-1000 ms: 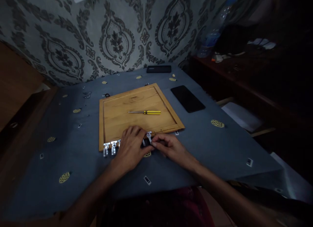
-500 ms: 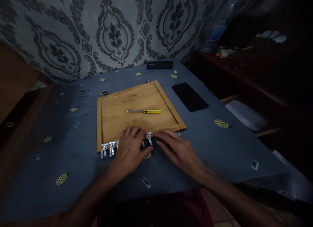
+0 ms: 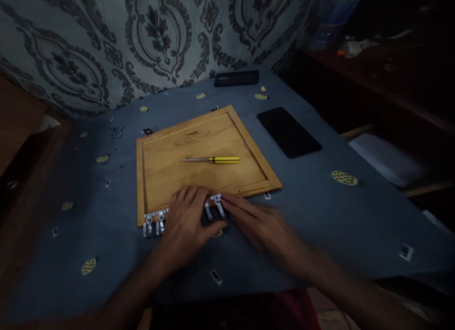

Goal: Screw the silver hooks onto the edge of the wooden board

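Observation:
A framed wooden board lies on the cloth, with metal hooks along its near edge. My left hand rests over that edge, fingers on the wood and thumb held apart, hiding some hooks. Two hooks show to its left, including an outer metal hook. Just right of my left hand, another metal hook stands at the edge. My right hand has its fingers pressed together, their tips at this hook. On the board lies a screwdriver with a yellow and black handle.
A black phone lies on the patterned blue tablecloth, right of the board. A dark phone-shaped case is at the back by the wall. Scissors-like small metal loops lie at the left. A plastic bottle stands back right.
The view has moved closer and tilted down slightly. My right fingertips have drawn in to the hook at the edge. My left hand keeps its place on the board.

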Available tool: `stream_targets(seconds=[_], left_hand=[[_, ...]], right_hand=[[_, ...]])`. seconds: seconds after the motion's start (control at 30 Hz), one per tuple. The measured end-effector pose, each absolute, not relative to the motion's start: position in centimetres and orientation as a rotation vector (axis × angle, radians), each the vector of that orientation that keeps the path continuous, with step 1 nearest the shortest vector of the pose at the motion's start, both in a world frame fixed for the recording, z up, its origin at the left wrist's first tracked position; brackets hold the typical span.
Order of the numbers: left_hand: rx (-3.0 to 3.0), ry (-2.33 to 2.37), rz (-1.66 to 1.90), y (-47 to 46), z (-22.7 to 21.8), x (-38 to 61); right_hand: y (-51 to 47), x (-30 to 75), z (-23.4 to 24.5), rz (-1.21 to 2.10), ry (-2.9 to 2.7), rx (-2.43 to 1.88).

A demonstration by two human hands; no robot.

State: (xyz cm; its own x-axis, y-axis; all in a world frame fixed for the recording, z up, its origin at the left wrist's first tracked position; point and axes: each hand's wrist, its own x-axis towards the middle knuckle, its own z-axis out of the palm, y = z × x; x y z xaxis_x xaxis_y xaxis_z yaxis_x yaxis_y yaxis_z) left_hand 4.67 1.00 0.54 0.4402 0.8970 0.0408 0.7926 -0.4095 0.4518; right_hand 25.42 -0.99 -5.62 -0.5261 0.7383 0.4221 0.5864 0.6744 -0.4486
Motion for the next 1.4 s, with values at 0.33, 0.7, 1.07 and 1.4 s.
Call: stream_targets(seconds=[0.33, 0.7, 1.07, 1.4], left_hand=[[2.318, 1.45, 0.411, 0.8, 0.5, 4.5], [2.387, 1.435, 0.424, 0.7, 0.3, 4.7], [2.409, 1.466, 0.424, 0.7, -0.1, 5.0], [2.428, 1.46, 0.465, 0.8, -0.4, 4.8]], right_hand=[[-1.1, 25.5, -5.5, 0.396, -2.295, -1.011], [-1.1, 25.5, -5.4, 0.346, -2.323, -1.024], [-1.2, 25.3, -5.3, 0.353, -2.335, -1.04], [-1.5, 25.7, -5.3, 0.448, -2.239, -1.056]])
